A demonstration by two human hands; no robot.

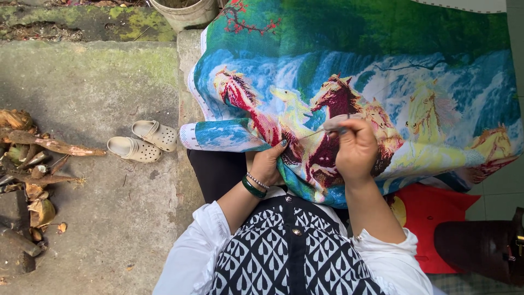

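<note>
Embroidered cloth (382,82), horses and waterfall, draped over my lap; my left hand (268,163) grips its lower edge, my right hand (356,148) pinches a needle (343,130) just above the brown horse; beige clogs (143,142) on concrete nearby

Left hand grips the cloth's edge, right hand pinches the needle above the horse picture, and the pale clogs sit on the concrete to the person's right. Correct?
Not quite. The head view shows the pale clogs on the concrete to the person's left, not right. The rest holds: the left hand grips the cloth edge, and the right hand pinches the needle.
</note>
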